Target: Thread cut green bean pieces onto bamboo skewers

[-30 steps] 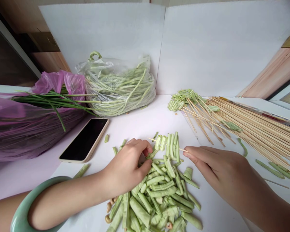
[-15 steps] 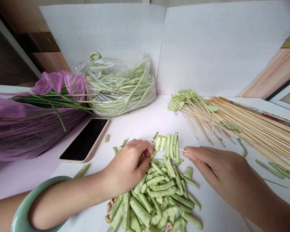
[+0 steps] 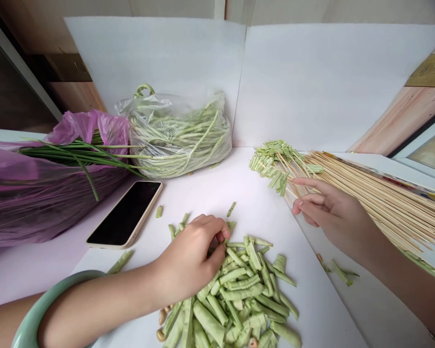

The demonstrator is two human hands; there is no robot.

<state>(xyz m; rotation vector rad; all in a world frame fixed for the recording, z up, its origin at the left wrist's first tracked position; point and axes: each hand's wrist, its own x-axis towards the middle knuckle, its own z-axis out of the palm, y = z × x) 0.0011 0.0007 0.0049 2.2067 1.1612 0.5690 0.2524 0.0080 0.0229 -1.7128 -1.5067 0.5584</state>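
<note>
Below centre, the left hand [image 3: 194,258] curls at bean pieces [image 3: 242,290] — fingertip contact unclear; rightward, the right hand [image 3: 335,220], index and thumb apart, partly hides skewers [image 3: 387,193].

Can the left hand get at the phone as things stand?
Likely yes: the phone lies uncovered, close to the left hand, with only a few loose bean pieces between them.
</note>
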